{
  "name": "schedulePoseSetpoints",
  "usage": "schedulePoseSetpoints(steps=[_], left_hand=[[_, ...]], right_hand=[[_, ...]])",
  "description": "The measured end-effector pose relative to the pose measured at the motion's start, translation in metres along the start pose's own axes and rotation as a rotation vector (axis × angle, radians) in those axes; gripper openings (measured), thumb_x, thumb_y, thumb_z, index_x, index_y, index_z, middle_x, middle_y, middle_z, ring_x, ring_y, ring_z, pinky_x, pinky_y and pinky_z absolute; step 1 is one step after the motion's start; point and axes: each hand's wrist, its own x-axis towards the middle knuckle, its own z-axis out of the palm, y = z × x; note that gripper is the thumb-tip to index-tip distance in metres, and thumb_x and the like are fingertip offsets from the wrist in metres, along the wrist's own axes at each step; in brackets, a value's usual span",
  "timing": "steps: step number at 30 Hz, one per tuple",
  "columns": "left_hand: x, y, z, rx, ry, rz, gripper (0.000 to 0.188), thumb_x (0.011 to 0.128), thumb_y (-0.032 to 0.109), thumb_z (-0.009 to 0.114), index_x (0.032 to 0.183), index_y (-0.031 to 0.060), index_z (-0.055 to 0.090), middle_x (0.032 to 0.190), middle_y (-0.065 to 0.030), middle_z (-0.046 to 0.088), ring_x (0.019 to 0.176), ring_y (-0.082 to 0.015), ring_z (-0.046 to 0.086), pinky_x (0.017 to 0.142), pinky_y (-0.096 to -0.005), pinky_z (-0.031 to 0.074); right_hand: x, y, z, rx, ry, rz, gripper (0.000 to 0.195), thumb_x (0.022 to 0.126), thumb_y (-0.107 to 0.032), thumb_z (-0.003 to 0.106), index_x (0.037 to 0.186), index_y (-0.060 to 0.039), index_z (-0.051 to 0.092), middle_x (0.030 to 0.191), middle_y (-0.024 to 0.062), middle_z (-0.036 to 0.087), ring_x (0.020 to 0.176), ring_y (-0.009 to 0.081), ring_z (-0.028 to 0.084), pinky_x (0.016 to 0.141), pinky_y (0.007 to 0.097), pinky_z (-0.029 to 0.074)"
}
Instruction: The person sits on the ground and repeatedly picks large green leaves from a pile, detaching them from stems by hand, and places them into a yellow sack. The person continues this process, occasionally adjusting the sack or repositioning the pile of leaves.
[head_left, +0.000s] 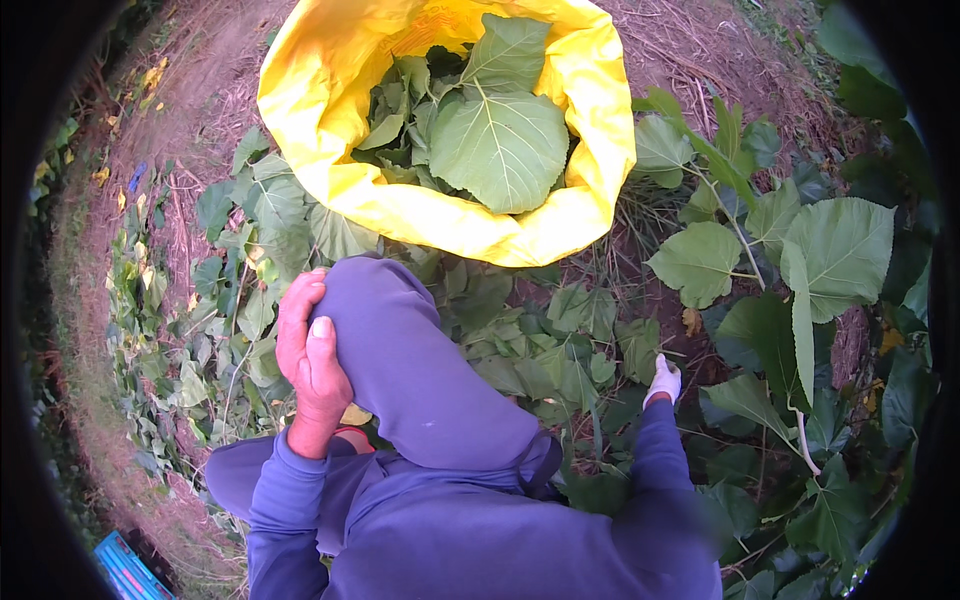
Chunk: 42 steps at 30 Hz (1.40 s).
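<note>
My bare left hand (311, 364) rests against the side of my raised knee (367, 300), its thumb apart from the curled fingers. To the right, my right hand (663, 381), in a white glove, reaches down among the leaves. Its thumb touches or nearly touches a green leaf (639, 349) and a thin stalk; whether the fingers close on them is hard to see. In front of me stands a yellow plastic sack (341, 180) with a rolled-down rim. Large green leaves (499, 150) fill its mouth, one big one lying pale side up on top.
Loose leaves (525, 367) cover the ground around my legs and spread left. Leafy branches (739, 225) rise close on the right, beside my right arm. Dry stalks (697, 60) litter the soil behind the sack. A blue plastic object (131, 566) lies at the lower left.
</note>
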Motion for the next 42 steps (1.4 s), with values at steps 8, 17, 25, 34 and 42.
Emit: schedulePoseSetpoints(steps=[8, 17, 25, 34, 42], left_hand=[[-0.003, 0.003, -0.002, 0.024, 0.044, -0.016, 0.034, 0.091, 0.013, 0.047, 0.117, -0.0059, 0.056, 0.125, -0.0217, 0.057, 0.118, -0.0317, 0.053, 0.105, -0.0423, 0.037], [0.001, 0.002, 0.003, -0.021, 0.034, -0.037, 0.033, 0.091, 0.013, 0.047, 0.116, -0.0057, 0.056, 0.124, -0.0208, 0.057, 0.117, -0.0304, 0.053, 0.105, -0.0414, 0.037], [-0.003, 0.002, 0.001, 0.011, 0.055, -0.032, 0.034, 0.091, 0.014, 0.046, 0.117, -0.0058, 0.056, 0.124, -0.0198, 0.058, 0.118, -0.03, 0.053, 0.106, -0.0413, 0.037], [-0.004, -0.002, 0.001, 0.002, 0.071, -0.009, 0.033, 0.09, 0.012, 0.048, 0.116, -0.0061, 0.057, 0.122, -0.0202, 0.058, 0.117, -0.0303, 0.054, 0.105, -0.041, 0.038], [-0.004, -0.002, 0.001, -0.015, 0.063, -0.018, 0.034, 0.088, 0.01, 0.047, 0.118, -0.0059, 0.056, 0.123, -0.0202, 0.058, 0.117, -0.03, 0.053, 0.105, -0.0402, 0.038]], right_hand=[[0.019, 0.004, 0.054, 0.014, -0.258, 0.106, 0.076, 0.078, -0.027, 0.079, 0.138, -0.0021, 0.041, 0.133, 0.0167, 0.052, 0.116, 0.0277, 0.054, 0.101, 0.0398, 0.039], [0.035, 0.011, 0.088, -0.077, -0.199, -0.189, 0.037, 0.078, 0.006, 0.069, 0.114, 0.0, 0.062, 0.106, 0.0115, 0.067, 0.089, 0.023, 0.064, 0.084, 0.0335, 0.05], [-0.016, -0.126, 0.093, 0.488, -0.232, -0.266, 0.039, 0.08, 0.006, 0.07, 0.117, 0.004, 0.06, 0.105, 0.0082, 0.065, 0.085, 0.0156, 0.06, 0.08, 0.0289, 0.049], [-0.066, -0.234, 0.046, 0.782, -0.388, -0.496, 0.042, 0.087, -0.002, 0.063, 0.127, 0.0057, 0.053, 0.123, 0.0151, 0.062, 0.108, 0.022, 0.061, 0.096, 0.0371, 0.048], [-0.227, -0.303, 0.017, 0.269, -0.326, -0.914, 0.035, 0.083, 0.006, 0.066, 0.118, 0.0019, 0.063, 0.118, 0.0093, 0.066, 0.104, 0.016, 0.062, 0.092, 0.0293, 0.048]])
